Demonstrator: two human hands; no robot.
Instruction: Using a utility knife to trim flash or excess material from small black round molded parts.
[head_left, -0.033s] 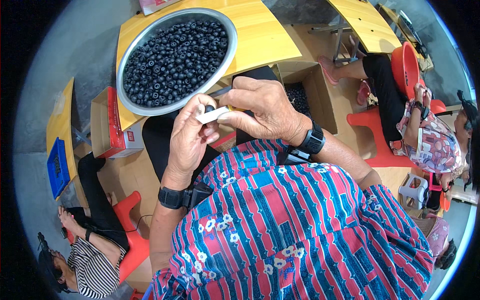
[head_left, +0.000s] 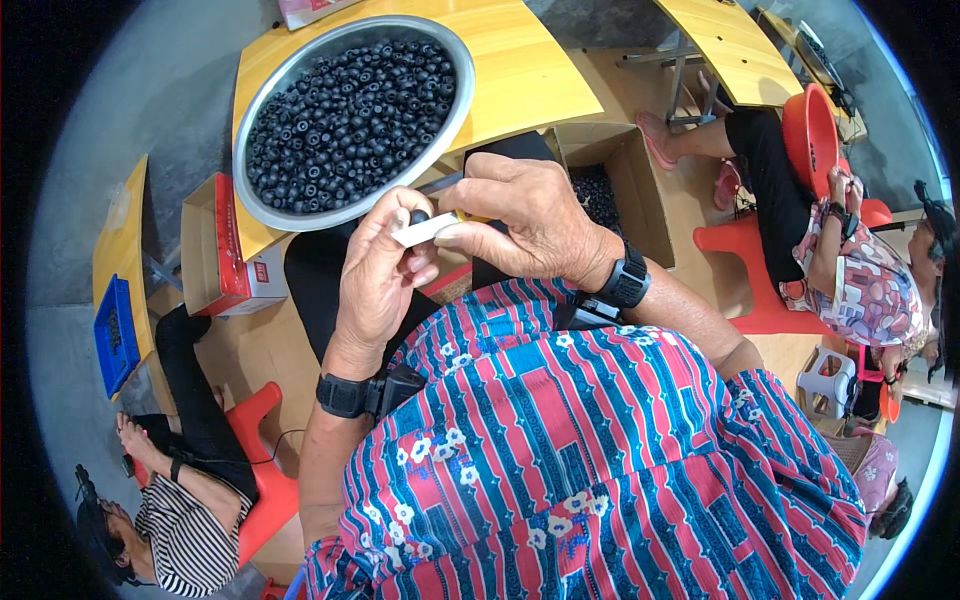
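Observation:
My left hand (head_left: 377,262) is closed, pinching a small black round piece (head_left: 419,216) between thumb and fingertips. It looks like the ringed, hollow-ended pieces in the bowl. From the right, my right hand (head_left: 525,222) grips a flat, pale, blade-like tool (head_left: 424,231); a bit of yellow shows at its held end. The pale blade lies against or right beside the black piece, and I cannot tell whether they touch. Just beyond my hands, a wide metal bowl (head_left: 464,112) holds a heap of black pieces (head_left: 350,125).
The bowl stands on a yellow table (head_left: 530,65). Near my knees is a cardboard box (head_left: 640,200) with small dark pieces inside. A red-and-white carton (head_left: 232,285) stands at left. Seated people work on both sides, one with a red basin (head_left: 808,130). A blue tray (head_left: 117,335) is far left.

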